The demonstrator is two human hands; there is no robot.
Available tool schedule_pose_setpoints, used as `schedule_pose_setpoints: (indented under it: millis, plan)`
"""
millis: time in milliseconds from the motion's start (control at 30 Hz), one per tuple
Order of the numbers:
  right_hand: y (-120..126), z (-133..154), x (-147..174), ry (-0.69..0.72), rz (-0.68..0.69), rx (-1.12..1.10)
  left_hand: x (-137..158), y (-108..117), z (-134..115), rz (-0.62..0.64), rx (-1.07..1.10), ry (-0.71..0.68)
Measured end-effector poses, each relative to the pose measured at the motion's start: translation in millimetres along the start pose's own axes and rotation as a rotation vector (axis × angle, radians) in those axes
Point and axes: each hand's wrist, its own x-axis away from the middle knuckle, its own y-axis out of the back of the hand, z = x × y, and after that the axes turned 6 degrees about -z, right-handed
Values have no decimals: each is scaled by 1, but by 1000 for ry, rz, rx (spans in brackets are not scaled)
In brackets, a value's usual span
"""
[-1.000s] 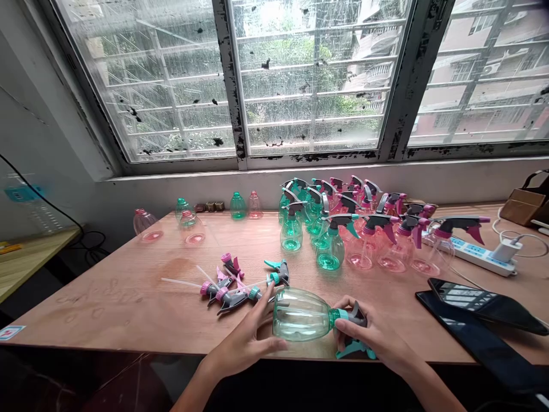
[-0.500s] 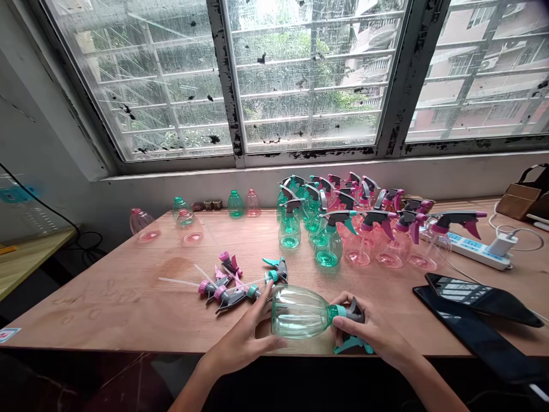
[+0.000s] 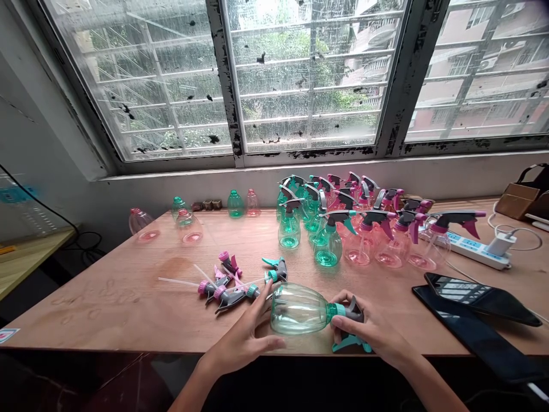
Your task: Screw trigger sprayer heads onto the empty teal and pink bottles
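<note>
A clear green spray bottle (image 3: 299, 309) lies sideways between my hands, above the front edge of the table. My right hand (image 3: 369, 326) grips its neck and grey spray head (image 3: 354, 312), whose teal trigger (image 3: 349, 343) points down. Curved around the bottle's base is my left hand (image 3: 242, 329), thumb below and index finger at the upper rim; its other fingers are partly hidden. Just beyond the left hand lies a loose pile of spray heads (image 3: 229, 294) with pink or teal collars, some with thin tubes. One teal-trigger spray head (image 3: 278, 270) is close behind the bottle.
Several assembled green spray bottles (image 3: 289, 230) and pink spray bottles (image 3: 392, 246) stand at the back right. Bottles without heads, including a pink bottle (image 3: 189, 228) and a green bottle (image 3: 235, 204), stand at the back left. A power strip (image 3: 476, 250) and two dark phone-like devices (image 3: 482, 300) lie right.
The base end of the spray bottle has risen very slightly. Both hands keep nearly the same place, and the things on the table have not moved.
</note>
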Motion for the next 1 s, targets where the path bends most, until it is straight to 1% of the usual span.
schedule_pose_setpoints:
  millis: [133, 267, 433, 567, 733, 1000]
  plan:
    - [0, 2, 1, 11, -6, 15, 1, 2, -1, -5, -26, -6]
    - [0, 1, 0, 17, -3, -3, 1, -1, -3, 10, -6, -24]
    - [0, -1, -1, 22, 15, -26, 0, -3, -3, 3, 24, -1]
    - [1, -2, -1, 24, 9, -23, 0, 0, -3, 3, -4, 5]
    - [0, -5, -2, 25, 9, -54, 1, 1, -4, -4, -37, -27]
    - [2, -7, -3, 36, 17, -16, 1, 0, 0, 16, 9, -7]
